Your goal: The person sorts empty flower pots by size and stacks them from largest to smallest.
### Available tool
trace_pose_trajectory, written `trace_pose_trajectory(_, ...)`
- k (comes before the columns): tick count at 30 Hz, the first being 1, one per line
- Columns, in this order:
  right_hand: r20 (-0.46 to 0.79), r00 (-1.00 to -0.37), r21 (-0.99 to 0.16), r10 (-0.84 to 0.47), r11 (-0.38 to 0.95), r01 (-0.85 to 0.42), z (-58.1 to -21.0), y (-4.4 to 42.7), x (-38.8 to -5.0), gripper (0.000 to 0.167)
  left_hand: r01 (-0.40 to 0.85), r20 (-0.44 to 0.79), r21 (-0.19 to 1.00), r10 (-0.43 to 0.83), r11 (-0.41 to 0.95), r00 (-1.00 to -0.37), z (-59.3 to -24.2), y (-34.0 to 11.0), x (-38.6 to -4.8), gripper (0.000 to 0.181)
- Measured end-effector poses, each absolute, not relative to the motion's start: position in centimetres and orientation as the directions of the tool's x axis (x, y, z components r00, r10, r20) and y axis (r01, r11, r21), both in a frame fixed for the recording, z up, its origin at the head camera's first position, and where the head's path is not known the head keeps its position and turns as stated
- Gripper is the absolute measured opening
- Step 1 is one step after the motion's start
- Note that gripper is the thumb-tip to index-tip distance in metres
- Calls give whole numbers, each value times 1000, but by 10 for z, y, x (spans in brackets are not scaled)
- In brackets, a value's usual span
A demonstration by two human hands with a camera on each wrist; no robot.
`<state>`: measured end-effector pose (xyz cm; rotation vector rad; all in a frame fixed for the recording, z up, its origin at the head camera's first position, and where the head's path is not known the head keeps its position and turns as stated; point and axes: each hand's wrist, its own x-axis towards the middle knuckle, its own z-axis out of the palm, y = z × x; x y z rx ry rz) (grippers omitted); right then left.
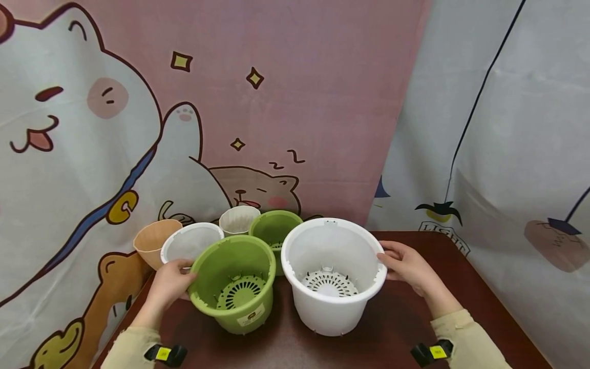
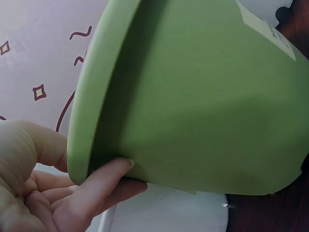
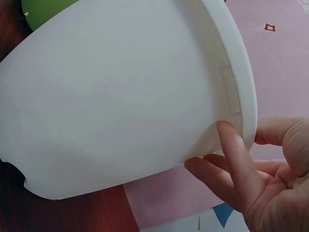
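Observation:
My left hand [image 1: 171,283] grips the left rim of a green plastic flowerpot [image 1: 239,318], thumb on the rim and fingers beneath it on the outer wall. In the left wrist view the fingers [image 2: 104,186] press the green pot's outside [image 2: 203,111] under the lip. On the right, my right hand [image 1: 407,265] pinches the right rim of a larger white flowerpot [image 1: 329,312]. The right wrist view shows its fingers [image 3: 236,164] under the lip, against the white pot's side [image 3: 111,106]. Both pots have slotted bottoms and stand side by side, mouths tilted toward me.
Behind them are a second green pot [image 1: 275,225], a smaller white pot [image 1: 191,241], a cream fluted pot [image 1: 239,220] and a peach-coloured pot [image 1: 154,241]. The dark brown table [image 1: 442,302] meets printed cloth walls [image 1: 322,102] at the back and sides.

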<state>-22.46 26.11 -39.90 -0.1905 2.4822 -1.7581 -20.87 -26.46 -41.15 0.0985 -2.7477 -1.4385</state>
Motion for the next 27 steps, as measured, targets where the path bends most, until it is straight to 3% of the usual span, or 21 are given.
trace_pose_trajectory(27, -7, -990, -941, -142, 337, -42, -398, 259, -223, 54, 36, 79, 830, -54, 557, -995, -351, -280, -178, 45)
